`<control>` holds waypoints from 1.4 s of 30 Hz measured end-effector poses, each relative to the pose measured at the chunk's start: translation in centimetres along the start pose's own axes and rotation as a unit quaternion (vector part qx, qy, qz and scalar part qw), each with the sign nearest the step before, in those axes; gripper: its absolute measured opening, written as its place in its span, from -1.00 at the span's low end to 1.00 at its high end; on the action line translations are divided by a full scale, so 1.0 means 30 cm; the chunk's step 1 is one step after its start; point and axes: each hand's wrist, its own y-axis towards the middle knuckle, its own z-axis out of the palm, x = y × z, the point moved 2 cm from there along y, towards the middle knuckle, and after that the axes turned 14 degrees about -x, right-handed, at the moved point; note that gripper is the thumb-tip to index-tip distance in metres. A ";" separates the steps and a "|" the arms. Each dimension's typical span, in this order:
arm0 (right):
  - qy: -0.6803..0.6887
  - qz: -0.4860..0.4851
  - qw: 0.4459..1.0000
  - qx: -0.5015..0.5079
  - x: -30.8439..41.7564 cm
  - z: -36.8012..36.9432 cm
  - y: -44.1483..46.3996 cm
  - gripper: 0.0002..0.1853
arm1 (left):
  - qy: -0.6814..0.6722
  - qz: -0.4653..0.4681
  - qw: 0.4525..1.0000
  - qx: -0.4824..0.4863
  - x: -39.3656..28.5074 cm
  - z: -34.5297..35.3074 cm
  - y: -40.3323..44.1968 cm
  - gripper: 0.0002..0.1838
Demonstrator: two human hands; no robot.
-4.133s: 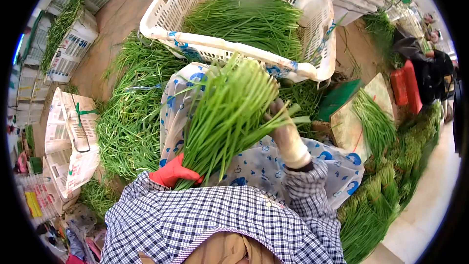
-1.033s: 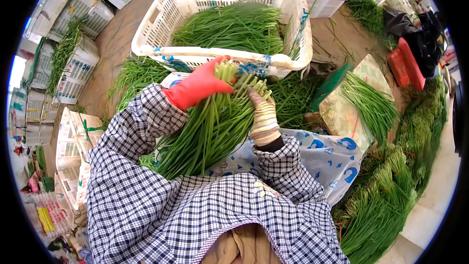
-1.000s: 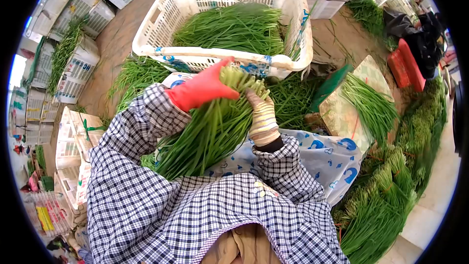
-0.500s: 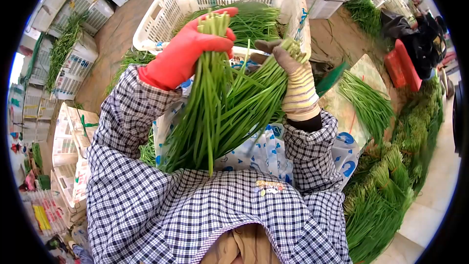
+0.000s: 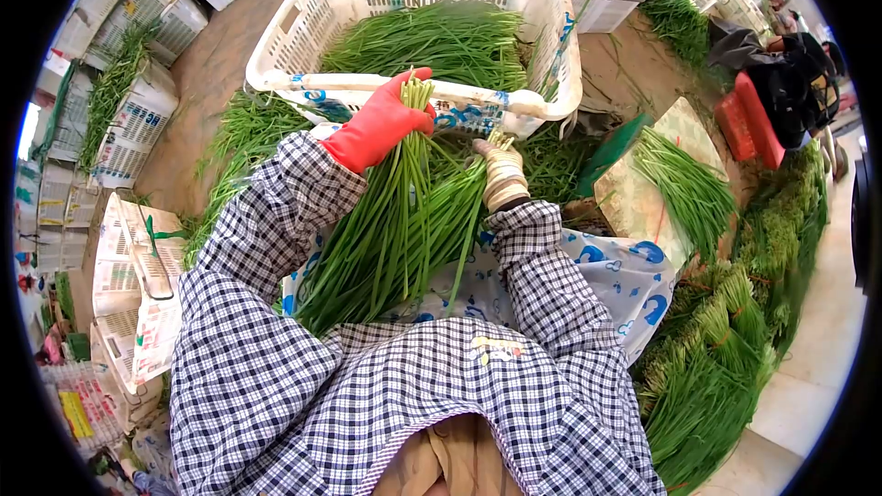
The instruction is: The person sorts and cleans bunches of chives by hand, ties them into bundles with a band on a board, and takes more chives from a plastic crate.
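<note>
Landmark: white basket (image 5: 478, 95). Contents: a layer of loose green stalks (image 5: 423, 41), lying mostly crosswise, level below the rim; perforated wall visible above them at the back.

Left hand (image 5: 381, 124), red glove: at the basket's near side, overlapping its front rim in view; contact with the rim cannot be told. Fingers clamped round the pale ends of a bunch (image 5: 404, 184), ends up, leaves hanging toward the person.

Right hand (image 5: 503, 176), striped glove: nearer the person than the basket, below its right front part. Fingers closed on the pale ends of a second bunch (image 5: 459, 197). Leaves of both bunches overlap above a blue-printed plastic sheet (image 5: 606, 276).

Left of the basket: loose heap (image 5: 234, 152) on the floor; farther left, a crate (image 5: 138, 129) topped with greens (image 5: 115, 87). Left and nearer the person: pale crate (image 5: 124, 257), green tie on it; contents not readable.

Right of the basket, nearer the person: board (image 5: 625, 188) bearing loose stalks (image 5: 684, 188); beyond it, rows of tied bundles (image 5: 717, 358).
</note>
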 end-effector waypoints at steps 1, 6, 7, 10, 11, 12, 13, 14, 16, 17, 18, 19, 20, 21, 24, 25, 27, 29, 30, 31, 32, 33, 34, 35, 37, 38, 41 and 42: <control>-0.078 -0.020 0.997 -0.006 -0.056 -0.007 0.104 -0.64 | 0.009 -0.005 1.000 -0.004 0.007 0.002 0.009 -0.18; -0.261 0.074 0.962 -0.030 -0.140 0.016 0.218 -0.23 | 0.021 -0.035 0.999 -0.016 0.051 0.014 0.047 -0.17; -0.289 0.084 0.953 -0.039 -0.164 0.018 0.228 -0.21 | 0.040 -0.034 0.999 -0.012 0.066 0.013 0.057 -0.17; -0.297 0.109 0.949 0.002 -0.227 -0.015 0.244 -0.22 | 0.086 -0.040 0.995 -0.025 0.112 0.017 0.066 -0.16; -0.292 0.117 0.949 0.009 -0.240 -0.019 0.234 -0.24 | 0.116 -0.038 0.992 -0.019 0.127 0.022 0.070 -0.17; -0.284 0.126 0.950 0.015 -0.249 -0.028 0.225 -0.27 | 0.147 -0.035 0.988 -0.011 0.140 0.028 0.076 -0.18; -0.276 0.133 0.952 0.019 -0.259 -0.034 0.216 -0.29 | 0.197 -0.037 0.979 -0.016 0.152 0.026 0.079 -0.18; -0.268 0.140 0.953 0.023 -0.269 -0.041 0.207 -0.32 | 0.198 -0.041 0.979 -0.014 0.167 0.027 0.082 -0.18; -0.254 0.150 0.955 0.029 -0.283 -0.040 0.192 -0.37 | 0.208 -0.033 0.977 -0.007 0.197 0.021 0.092 -0.21; -0.248 0.154 0.956 0.031 -0.290 -0.040 0.188 -0.39 | 0.211 -0.036 0.977 -0.006 0.196 0.025 0.088 -0.21; -0.240 0.157 0.957 0.031 -0.296 -0.042 0.183 -0.42 | 0.226 -0.032 0.974 0.001 0.192 0.028 0.082 -0.23; -0.229 0.159 0.960 0.030 -0.299 -0.048 0.178 -0.44 | 0.240 -0.026 0.970 0.008 0.190 0.032 0.080 -0.25; -0.208 0.159 0.965 0.032 -0.288 -0.068 0.150 -0.47 | 0.242 -0.028 0.970 0.009 0.196 0.034 0.081 -0.25; -0.181 0.159 0.970 0.033 -0.279 -0.093 0.120 -0.49 | 0.262 -0.028 0.965 0.011 0.203 0.035 0.079 -0.26; -0.295 0.261 0.916 -0.078 -0.516 -0.223 0.367 -0.61 | 0.283 -0.044 0.958 0.020 0.226 0.041 0.060 -0.30; -0.267 0.288 0.914 -0.100 -0.505 -0.257 0.320 -0.61 | 0.320 -0.052 0.945 0.051 0.240 0.049 0.064 -0.30; -0.072 0.228 0.966 -0.099 -0.383 -0.286 0.084 -0.58 | 0.356 -0.079 0.924 0.113 0.271 0.083 0.069 -0.28; -0.227 0.204 0.945 -0.118 -0.426 -0.275 0.133 -0.54 | 0.429 -0.075 0.889 0.139 0.299 0.118 0.085 -0.25; -0.135 0.200 0.966 -0.095 -0.395 -0.260 0.069 -0.54 | 0.501 -0.068 0.849 0.155 0.313 0.128 0.088 -0.21; -0.120 0.241 0.960 -0.074 -0.383 -0.246 0.053 -0.56 | 0.528 0.000 0.840 0.122 0.338 0.128 0.078 -0.46; -0.105 0.282 0.952 -0.051 -0.375 -0.232 0.047 -0.59 | 0.529 0.000 0.840 0.123 0.333 0.135 0.077 -0.46; 0.087 0.297 0.950 -0.034 -0.367 -0.208 -0.010 -0.60 | 0.543 -0.025 0.827 0.145 0.325 0.142 0.077 -0.34; 0.086 0.296 0.951 -0.033 -0.336 -0.206 -0.046 -0.60 | 0.556 -0.051 0.813 0.166 0.322 0.146 0.077 -0.21; 0.112 0.287 0.951 -0.006 -0.289 -0.193 -0.087 -0.59 | 0.556 -0.051 0.813 0.164 0.328 0.142 0.082 -0.21; 0.141 0.280 0.948 0.050 -0.261 -0.181 -0.111 -0.52 | 0.579 -0.084 0.791 0.180 0.360 0.127 0.082 -0.24; 0.141 0.279 0.948 0.054 -0.253 -0.180 -0.108 -0.52 | 0.580 -0.083 0.791 0.177 0.362 0.125 0.080 -0.24; 0.188 0.264 0.920 0.218 -0.215 -0.172 -0.109 -0.50 | 0.472 -0.130 0.843 0.220 0.373 0.127 0.061 -0.32; 0.189 0.262 0.921 0.219 -0.208 -0.166 -0.109 -0.50 | 0.474 -0.127 0.843 0.220 0.373 0.127 0.058 -0.32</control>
